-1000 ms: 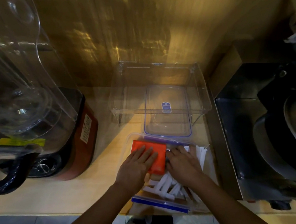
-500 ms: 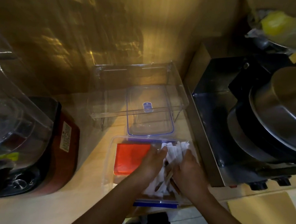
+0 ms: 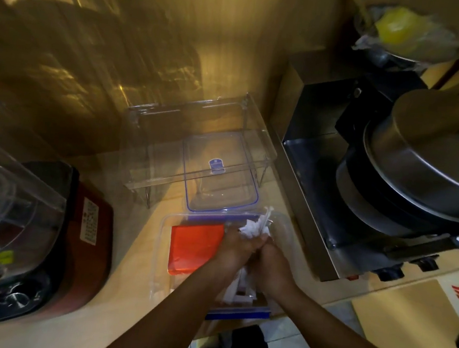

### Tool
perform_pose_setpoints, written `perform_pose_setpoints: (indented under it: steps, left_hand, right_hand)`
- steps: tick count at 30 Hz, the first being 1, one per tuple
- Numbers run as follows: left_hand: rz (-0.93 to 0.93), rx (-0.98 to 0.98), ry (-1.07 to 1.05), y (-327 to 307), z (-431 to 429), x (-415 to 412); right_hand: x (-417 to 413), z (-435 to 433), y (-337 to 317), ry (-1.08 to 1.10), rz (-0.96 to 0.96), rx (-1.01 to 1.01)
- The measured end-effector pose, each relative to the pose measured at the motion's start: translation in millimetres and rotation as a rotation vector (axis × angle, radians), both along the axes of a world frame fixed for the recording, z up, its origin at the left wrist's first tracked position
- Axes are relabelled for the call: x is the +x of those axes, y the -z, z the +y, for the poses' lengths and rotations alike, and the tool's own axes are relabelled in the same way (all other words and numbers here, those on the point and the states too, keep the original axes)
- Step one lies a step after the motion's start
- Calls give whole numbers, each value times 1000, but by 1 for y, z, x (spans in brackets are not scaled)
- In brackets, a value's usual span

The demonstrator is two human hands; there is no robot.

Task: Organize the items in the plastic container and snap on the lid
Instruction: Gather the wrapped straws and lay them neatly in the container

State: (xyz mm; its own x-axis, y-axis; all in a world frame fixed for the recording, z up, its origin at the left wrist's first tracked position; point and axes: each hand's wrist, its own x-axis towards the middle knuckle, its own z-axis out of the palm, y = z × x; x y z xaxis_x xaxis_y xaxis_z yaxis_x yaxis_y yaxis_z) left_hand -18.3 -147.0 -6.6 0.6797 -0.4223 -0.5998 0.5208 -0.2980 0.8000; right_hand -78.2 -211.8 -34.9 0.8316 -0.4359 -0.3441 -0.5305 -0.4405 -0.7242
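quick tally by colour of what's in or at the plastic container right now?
Orange: 1, packet
White: 1 bundle of paper-wrapped sticks, exact count unreadable
Clear with blue trim: 2, container and lid
Total: 4

Two hands are showing, left hand (image 3: 236, 248) and right hand (image 3: 272, 263), meeting at lower centre. One clear plastic container (image 3: 163, 252) is sitting at lower centre; one orange packet (image 3: 192, 248) is lying inside it. One bundle of white paper-wrapped sticks (image 3: 253, 229) is showing, individual count not readable. One clear lid (image 3: 222, 178) with blue trim is lying at centre. One clear acrylic stand (image 3: 168, 150) is standing over it. One blender (image 3: 19, 222) is occupying the left edge. One steel machine (image 3: 378, 172) is filling the right side.
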Motion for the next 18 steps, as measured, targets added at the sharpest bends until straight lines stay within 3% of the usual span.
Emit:
perform_pose_setpoints:
  steps: [2,6,12,14,18]
  left_hand:
    - [-14,-42,-32,-1,4,0]
    - [-62,-81,-83,-3,6,-6]
    - [138,-227,-129,1,8,-12]
    - [139,-234,-237,1,8,-11]
    - [209,-266,-498,1,17,-1]
  right_hand:
    - [-3,-1,-3,31,-102,103]
    - [-2,-4,-3,8,-168,120]
    - [0,4,-4,-148,-279,-74]
    - [2,9,-4,-228,-312,-141]
    - [1,4,-5,-240,-307,16]
